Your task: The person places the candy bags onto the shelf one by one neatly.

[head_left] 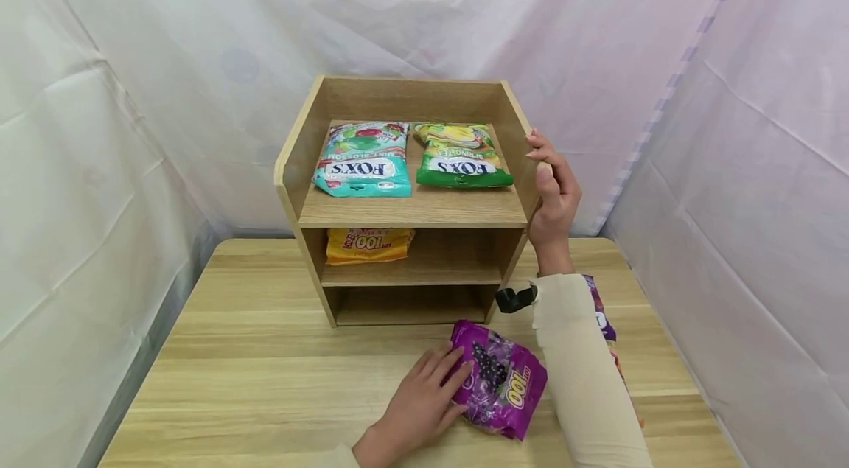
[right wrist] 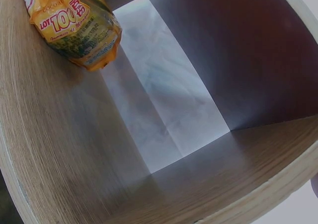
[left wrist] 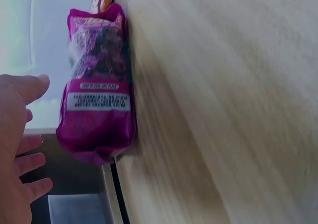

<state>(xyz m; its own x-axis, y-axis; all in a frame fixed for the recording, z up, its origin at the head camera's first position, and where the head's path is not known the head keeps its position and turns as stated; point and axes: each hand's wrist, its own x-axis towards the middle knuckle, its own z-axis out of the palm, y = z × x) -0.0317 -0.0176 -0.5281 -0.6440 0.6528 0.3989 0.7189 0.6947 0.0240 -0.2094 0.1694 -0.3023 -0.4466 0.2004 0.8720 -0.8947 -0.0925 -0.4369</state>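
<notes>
A purple candy bag (head_left: 499, 382) with grape pictures lies on the table in front of a wooden shelf (head_left: 411, 214). My left hand (head_left: 424, 398) is at the bag's left side with fingers spread, overlapping its edge in the head view. In the left wrist view, a gap shows between that hand (left wrist: 20, 149) and the purple bag (left wrist: 99, 100). My right hand (head_left: 556, 191) is raised at the outside of the shelf's right side panel, fingertips at the panel's edge. A yellow candy bag (head_left: 368, 245) lies at the left of the middle level, also seen as the yellow bag (right wrist: 77, 25) in the right wrist view.
On the top level lie a teal FOX'S bag (head_left: 366, 160) and a green FOX'S bag (head_left: 460, 157). More bags, one of them purple (head_left: 599, 309), are partly hidden behind my right sleeve (head_left: 587, 372). White cloth (head_left: 424, 11) hangs around the table (head_left: 232, 365).
</notes>
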